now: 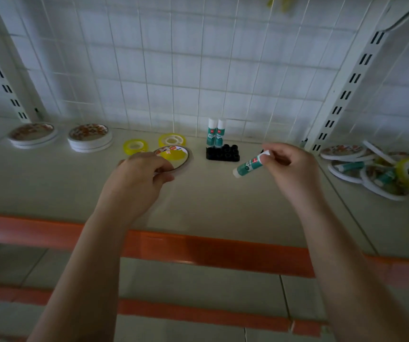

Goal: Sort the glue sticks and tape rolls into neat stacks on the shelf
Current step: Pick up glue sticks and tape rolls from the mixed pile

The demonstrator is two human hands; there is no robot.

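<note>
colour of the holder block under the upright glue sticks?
Black holder block, clearest in the head view.

Two hands were counted. Three glue sticks were seen apart from the pile: two upright (212, 132) (220, 132) at 12 o'clock, one held (249, 164). Three yellow tape rolls (135, 146) (172, 140) (173, 157) were noted centrally. Two stacks of flat white rolls (33, 134) (90, 137) were logged at 10 o'clock. One black holder (222, 153) was recorded. The mixed pile (381, 169) at 3 o'clock could not be counted.
</note>
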